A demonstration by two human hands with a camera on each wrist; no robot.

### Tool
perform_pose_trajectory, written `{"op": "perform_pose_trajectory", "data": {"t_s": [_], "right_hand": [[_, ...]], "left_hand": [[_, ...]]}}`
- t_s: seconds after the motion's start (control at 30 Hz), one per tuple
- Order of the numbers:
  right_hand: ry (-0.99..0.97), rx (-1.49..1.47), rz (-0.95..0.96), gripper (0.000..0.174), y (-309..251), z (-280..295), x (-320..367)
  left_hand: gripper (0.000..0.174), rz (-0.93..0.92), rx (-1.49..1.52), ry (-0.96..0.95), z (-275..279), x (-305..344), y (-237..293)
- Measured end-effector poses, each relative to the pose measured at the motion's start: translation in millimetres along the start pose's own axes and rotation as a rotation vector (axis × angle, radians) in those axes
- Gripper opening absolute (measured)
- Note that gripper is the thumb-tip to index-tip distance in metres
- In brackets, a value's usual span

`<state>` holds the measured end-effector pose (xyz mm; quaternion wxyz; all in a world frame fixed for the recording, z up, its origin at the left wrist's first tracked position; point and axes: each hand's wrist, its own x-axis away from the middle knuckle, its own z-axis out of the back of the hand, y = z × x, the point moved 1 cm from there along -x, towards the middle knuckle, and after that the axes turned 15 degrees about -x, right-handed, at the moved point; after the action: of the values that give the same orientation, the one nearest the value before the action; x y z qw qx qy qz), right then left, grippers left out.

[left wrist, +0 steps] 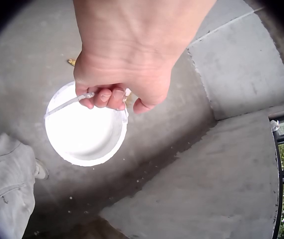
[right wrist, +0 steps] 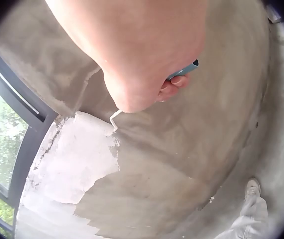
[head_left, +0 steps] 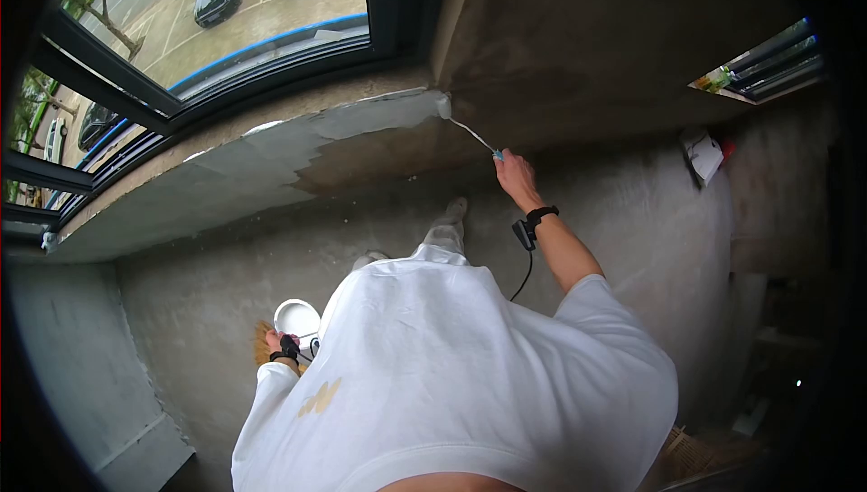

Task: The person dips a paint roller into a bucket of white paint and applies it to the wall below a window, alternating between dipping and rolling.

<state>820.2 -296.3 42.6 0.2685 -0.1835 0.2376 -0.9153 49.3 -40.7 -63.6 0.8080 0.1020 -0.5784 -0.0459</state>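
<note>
The right hand (head_left: 517, 178) grips the blue handle (right wrist: 184, 69) of a small paint roller. In the head view the white roller head (head_left: 443, 106) touches the wall below the window, at the corner end of a pale coated strip (head_left: 361, 117). Bare brown wall shows under that strip. Down at the left, the left hand (head_left: 275, 340) holds a white bucket (head_left: 297, 304) by its handle; in the left wrist view the fingers of the left hand (left wrist: 117, 84) curl round the bucket handle (left wrist: 67, 105), above white liquid (left wrist: 85, 132).
Dark window frames (head_left: 271, 68) run along the upper left, with parked cars outside. A brown bristly thing (head_left: 262, 343) lies beside the bucket. On the right is a white object (head_left: 702, 156) with something red near it. The person's foot (head_left: 459, 209) stands close to the wall.
</note>
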Motion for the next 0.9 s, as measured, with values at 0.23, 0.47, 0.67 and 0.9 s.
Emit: {"op": "perform_pose_trajectory", "data": {"t_s": [0.23,0.47,0.67,0.9], "right_hand": [[-0.101,0.014,0.102,0.026,-37.8,-23.7,-13.6],[-0.16,0.049,0.241,0.027,-84.4,-80.3,-32.1],[-0.223,0.028,0.346,0.026,-130.4,-119.9,-41.7],[-0.325,-0.016,0.439,0.026,-187.8,-152.2,-56.2]], "left_hand": [[0.032,-0.004,0.022,-0.06,3.8,-0.6,0.6],[0.03,-0.008,0.141,-0.036,-2.5,23.2,-19.3],[0.035,0.09,0.275,0.009,-3.5,55.5,-38.6],[0.034,0.115,0.292,0.039,26.1,22.3,-76.0]]}}
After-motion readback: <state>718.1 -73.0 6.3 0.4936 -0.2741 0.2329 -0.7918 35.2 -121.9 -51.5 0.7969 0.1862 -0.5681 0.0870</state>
